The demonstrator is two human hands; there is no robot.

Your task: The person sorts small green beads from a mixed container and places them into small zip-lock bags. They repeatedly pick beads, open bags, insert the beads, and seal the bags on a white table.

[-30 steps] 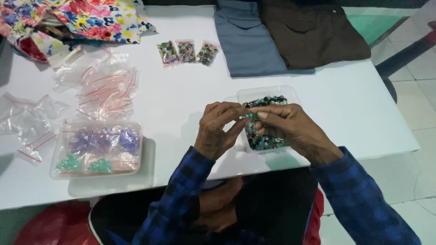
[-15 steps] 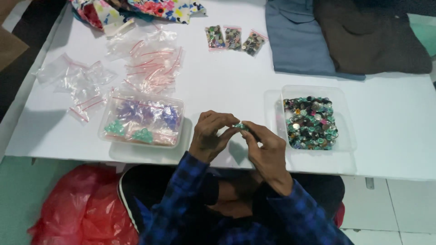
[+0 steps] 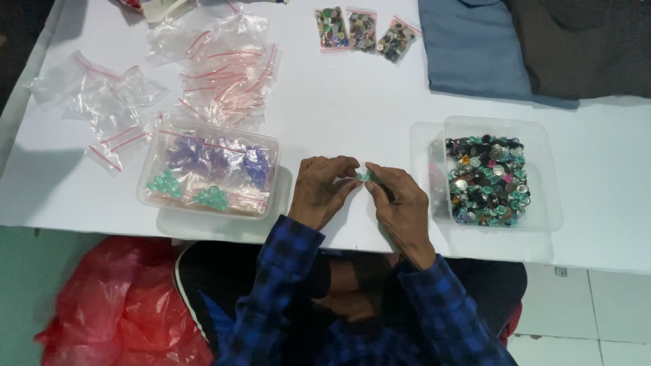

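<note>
Hands meet near the desk's front edge: our left hand (image 3: 324, 186) and right hand (image 3: 400, 203), since drawn back from the button tray (image 3: 549, 169), pinch one small teal button (image 3: 361, 176) between closed fingertips.

home craft table (image 3: 352, 122), bagged buttons (image 3: 363, 30)

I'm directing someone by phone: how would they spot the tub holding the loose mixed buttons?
On the white table, look to the side of the right hand. The clear tub there holds a dark, mixed heap of loose buttons; the other tub holds bagged purple and green pieces.
</note>
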